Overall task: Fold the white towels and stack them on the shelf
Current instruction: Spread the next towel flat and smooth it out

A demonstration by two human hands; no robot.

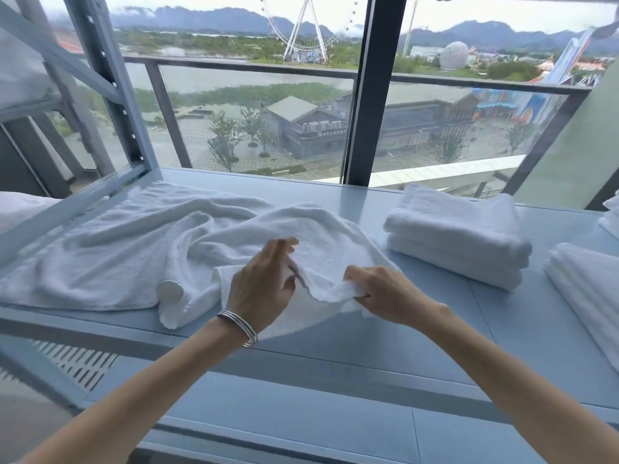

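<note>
Both hands pinch near hem: left (259, 289), right (378, 291) | towel (140, 242) trails away leftward, long axis along shelf (335, 349)

My left hand (259, 289) & right hand (378, 294) have bare shelf surface (335, 349) below them, free to pass. To the left the crumpled towel (140, 249) covers the surface. To the right two folded stacks (459, 236) (589, 296) block, w/ a narrow gap between them.
</note>
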